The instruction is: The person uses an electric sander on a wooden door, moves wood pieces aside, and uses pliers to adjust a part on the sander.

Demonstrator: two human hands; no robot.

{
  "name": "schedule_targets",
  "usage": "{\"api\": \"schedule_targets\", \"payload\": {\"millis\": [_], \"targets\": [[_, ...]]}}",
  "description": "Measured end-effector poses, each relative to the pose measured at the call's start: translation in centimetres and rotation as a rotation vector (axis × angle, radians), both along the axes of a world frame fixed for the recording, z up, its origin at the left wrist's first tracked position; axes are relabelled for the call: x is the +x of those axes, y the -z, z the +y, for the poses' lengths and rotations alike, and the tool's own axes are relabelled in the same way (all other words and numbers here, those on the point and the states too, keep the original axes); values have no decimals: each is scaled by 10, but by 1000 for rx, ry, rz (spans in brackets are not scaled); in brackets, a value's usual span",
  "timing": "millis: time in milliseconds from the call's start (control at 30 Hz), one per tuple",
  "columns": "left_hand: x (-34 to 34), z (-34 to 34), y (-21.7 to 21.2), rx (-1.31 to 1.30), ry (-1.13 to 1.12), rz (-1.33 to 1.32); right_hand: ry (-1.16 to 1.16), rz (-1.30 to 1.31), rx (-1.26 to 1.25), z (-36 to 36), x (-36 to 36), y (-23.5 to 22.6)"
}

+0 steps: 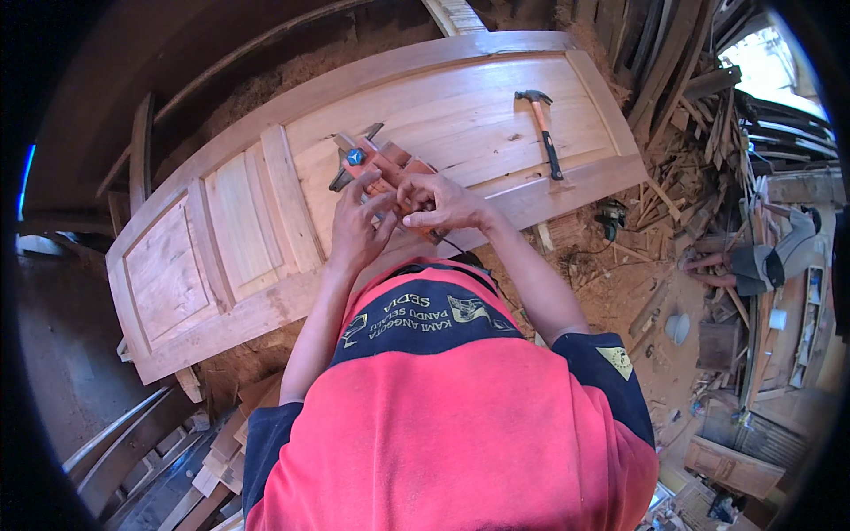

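Observation:
A wooden door (407, 106) with raised frames and inset panels lies flat in front of me. On it, close to my body, sits an orange-red electric planer (387, 168) with a blue knob and dark metal parts sticking out to its left side. My left hand (361, 226) is at the planer's near end, its fingers bent around the body. Just right of it, my right hand (438, 202) has curled fingers against the planer; whatever is between them is hidden. A claw hammer (542, 133) with an orange and black handle rests on the door's right panel.
Sawdust and wood scraps (682, 168) cover the ground to the right. A dark power tool (611, 217) lies beyond the door's near edge. Another person (761, 261) is farther right, near a white bucket (677, 329). Stacked boards (221, 460) lie at lower left.

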State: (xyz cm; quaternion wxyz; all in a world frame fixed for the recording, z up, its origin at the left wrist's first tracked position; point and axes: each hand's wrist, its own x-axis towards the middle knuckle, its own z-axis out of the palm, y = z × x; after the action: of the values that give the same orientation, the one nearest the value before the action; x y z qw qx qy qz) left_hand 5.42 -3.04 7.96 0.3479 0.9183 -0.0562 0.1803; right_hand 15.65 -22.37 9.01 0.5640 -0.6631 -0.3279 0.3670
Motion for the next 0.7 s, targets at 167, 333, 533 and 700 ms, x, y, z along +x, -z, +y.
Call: {"api": "schedule_targets", "payload": {"millis": [167, 333, 533, 700], "targets": [[-7, -6, -3, -30, 99, -63, 111, 264, 251, -3, 6, 28], [-9, -17, 1, -9, 22, 56, 27, 68, 102, -9, 6, 22], [-20, -19, 4, -98, 68, -56, -50, -321, -31, -10, 2, 15], [-23, -22, 12, -414, 70, 274, 51, -671, 78, -10, -16, 34]]}}
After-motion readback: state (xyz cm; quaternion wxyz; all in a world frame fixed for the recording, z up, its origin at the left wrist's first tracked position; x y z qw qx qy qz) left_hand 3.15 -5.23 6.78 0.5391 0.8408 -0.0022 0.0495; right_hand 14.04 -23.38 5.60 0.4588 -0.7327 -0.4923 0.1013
